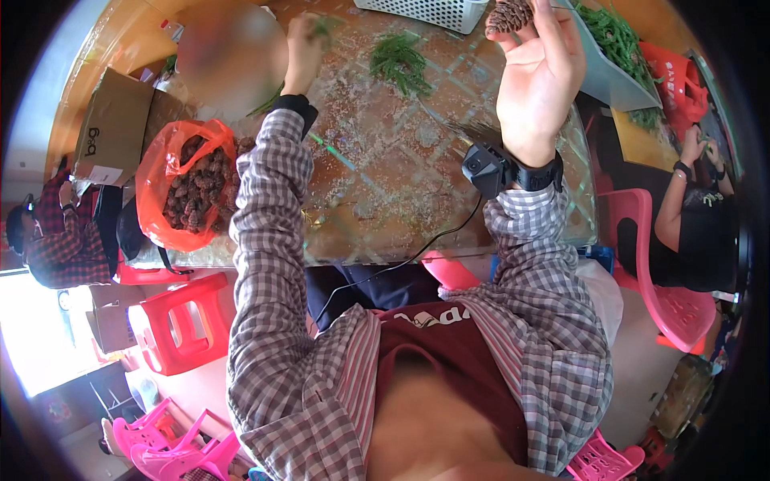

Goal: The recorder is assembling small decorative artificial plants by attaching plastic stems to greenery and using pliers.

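I'm seeing the right hand [539, 84] holding a cone [509, 16] up at the top edge of view, right of centre. Its fingers are curling loosely round the cone, not clenching; exact fingertip contact is getting cut off by the frame. I'm judging the cone light, stiff and rough, so hardly slippery; scales could be snapping under a hard squeeze. I'm favouring a hold round its middle.

Left hand [302, 50] is grasping a sprig [324, 26], fingers mostly closed, contact blurring. I'm expecting that one to be light and bendy, best taken by the stem.

More greens [399, 64] are lying between the hands on the table [377, 180]; spare cones [195, 192] are sitting in the orange bag [150, 200].
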### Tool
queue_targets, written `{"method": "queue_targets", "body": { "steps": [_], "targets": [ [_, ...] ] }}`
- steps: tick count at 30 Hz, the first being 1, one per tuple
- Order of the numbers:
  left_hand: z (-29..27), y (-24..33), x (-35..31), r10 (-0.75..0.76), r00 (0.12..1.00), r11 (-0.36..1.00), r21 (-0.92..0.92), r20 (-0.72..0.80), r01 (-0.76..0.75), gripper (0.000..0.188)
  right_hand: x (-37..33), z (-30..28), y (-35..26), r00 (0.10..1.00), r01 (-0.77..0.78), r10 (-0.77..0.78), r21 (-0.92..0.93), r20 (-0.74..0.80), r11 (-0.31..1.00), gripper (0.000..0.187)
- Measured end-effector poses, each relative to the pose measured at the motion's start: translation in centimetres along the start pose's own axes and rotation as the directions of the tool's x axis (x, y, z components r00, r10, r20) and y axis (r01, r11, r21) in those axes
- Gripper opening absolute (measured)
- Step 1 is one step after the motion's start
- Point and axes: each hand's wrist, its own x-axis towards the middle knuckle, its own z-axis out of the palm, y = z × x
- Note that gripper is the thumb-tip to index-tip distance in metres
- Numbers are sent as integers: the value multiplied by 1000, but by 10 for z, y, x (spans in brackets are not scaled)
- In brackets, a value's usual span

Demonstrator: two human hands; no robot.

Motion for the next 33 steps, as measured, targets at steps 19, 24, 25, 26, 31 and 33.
{"method": "queue_targets", "body": {
  "steps": [19, 24, 25, 26, 31, 33],
  "targets": [
    [-32, -13, 12, -371, 894, 258, -896, 253, 361, 28, -5, 13, -6, 987, -151, 143, -716, -71, 682, 10],
    [-34, 94, 3, -265, 923, 75, -948, 280, 309, 30, -8, 8, 1, 970, -240, 186, -733, -156, 636, 11],
    [-38, 115, 0, -242, 916, 54, -938, 321, 343, 31, -9, 2, 0, 965, -255, 217, -730, -148, 634, 12],
    [-47, 130, -1, -226, 910, 47, -929, 348, 367, 33, -8, -1, 3, 957, -271, 258, -718, -132, 640, 14],
    [-59, 158, -6, -143, 917, 45, -924, 371, 381, 31, -12, -4, 11, 962, -240, 245, -813, -123, 530, 22],
    [-67, 162, -7, -112, 930, -58, -936, 351, 346, 29, -13, -1, 13, 950, -256, 288, -824, -118, 506, 24]
  ]
}}
